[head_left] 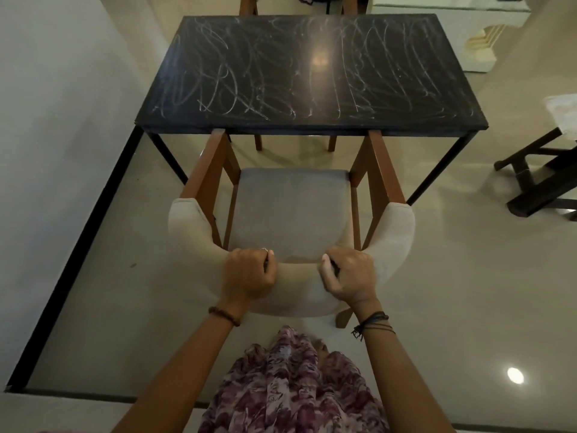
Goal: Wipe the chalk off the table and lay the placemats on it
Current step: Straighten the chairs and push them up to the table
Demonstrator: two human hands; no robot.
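A black table (312, 42) stands ahead of me, its top covered with white chalk scribbles (224, 89) from left to right. Between me and the table stands a wooden armchair (290, 207) with a grey seat and a curved beige padded back. My left hand (249, 273) and my right hand (349, 276) both grip the top of that chair back, fingers curled over it. The chair's front legs stand under the table's near edge. No cloth or placemats are in view.
A white wall (46, 151) with a black skirting runs along the left. Another wooden chair (249, 3) stands beyond the table's far side. A dark wooden stand (540, 179) is at the right, on a glossy beige floor.
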